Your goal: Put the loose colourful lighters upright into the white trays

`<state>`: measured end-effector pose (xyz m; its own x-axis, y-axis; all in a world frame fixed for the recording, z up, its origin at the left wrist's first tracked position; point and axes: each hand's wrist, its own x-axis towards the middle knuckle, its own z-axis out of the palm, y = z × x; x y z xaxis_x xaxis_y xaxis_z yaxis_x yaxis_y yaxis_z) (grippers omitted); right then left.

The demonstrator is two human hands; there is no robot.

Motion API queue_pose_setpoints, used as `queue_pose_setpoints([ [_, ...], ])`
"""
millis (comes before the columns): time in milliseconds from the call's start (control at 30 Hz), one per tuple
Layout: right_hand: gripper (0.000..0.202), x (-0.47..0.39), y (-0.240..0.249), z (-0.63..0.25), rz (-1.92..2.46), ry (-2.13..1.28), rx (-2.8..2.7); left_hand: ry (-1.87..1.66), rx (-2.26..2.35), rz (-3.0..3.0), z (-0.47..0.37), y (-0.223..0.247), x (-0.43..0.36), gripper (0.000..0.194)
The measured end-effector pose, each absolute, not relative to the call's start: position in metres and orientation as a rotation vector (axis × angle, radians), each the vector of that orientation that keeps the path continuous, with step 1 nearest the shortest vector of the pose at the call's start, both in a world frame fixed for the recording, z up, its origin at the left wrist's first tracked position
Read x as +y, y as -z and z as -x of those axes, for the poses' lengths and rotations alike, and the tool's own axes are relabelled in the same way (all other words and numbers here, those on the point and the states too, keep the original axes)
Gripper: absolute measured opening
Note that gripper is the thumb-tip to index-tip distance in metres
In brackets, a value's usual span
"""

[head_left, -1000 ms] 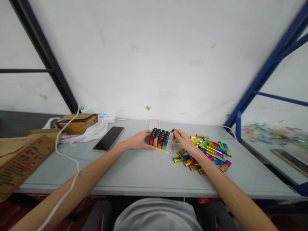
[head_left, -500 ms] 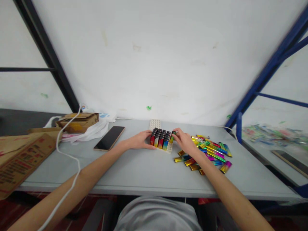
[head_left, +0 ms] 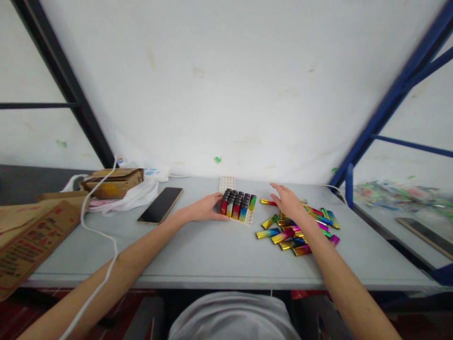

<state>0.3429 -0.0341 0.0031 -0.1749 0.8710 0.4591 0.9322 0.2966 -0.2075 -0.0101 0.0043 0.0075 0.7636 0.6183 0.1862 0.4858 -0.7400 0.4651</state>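
A block of shiny, multicoloured lighters (head_left: 235, 208) with black tops stands upright in rows on a white tray (head_left: 249, 218) with round holes. My left hand (head_left: 208, 208) is curled around the block's left side, thumb at the front and fingers farther back. At the right end of the block is a green and yellow lighter (head_left: 252, 203). My right hand (head_left: 287, 202) is open over the back of a loose pile of metallic coloured lighters (head_left: 292, 238), its fingers stretched toward the left and nothing visible in them. My forearm hides part of the pile.
A phone (head_left: 160, 205) lies left of the tray. Farther left are an opened carton (head_left: 120, 184), a white plastic bag (head_left: 143, 193) and a large cardboard box (head_left: 38, 241). A white cable (head_left: 102, 231) hangs across my left forearm. Blue metal framing (head_left: 382, 113) stands at right.
My right hand has let go of the green and yellow lighter, which now stands in the tray, and has moved right to the pile. My left hand stays at the block.
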Motion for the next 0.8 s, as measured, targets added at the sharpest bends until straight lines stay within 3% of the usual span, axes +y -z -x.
queue_pose_setpoints([
  [67,0.043,-0.033,0.001,-0.349,1.622,0.131,-2.194,-0.462,0.845,-2.578,0.010,-0.007,0.004,0.071],
  [267,0.016,-0.039,-0.004,-0.339,1.744,0.033,-2.347,-0.446,0.852,-2.589,0.009,-0.009,0.003,0.069],
  [433,0.034,-0.046,-0.014,-0.318,1.614,-0.048,-2.035,-0.447,0.852,-2.571,0.009,-0.009,0.004,0.069],
  [800,0.050,-0.051,-0.018,-0.292,1.212,-0.493,-1.633,-0.453,0.823,-2.532,0.008,-0.011,-0.001,0.071],
])
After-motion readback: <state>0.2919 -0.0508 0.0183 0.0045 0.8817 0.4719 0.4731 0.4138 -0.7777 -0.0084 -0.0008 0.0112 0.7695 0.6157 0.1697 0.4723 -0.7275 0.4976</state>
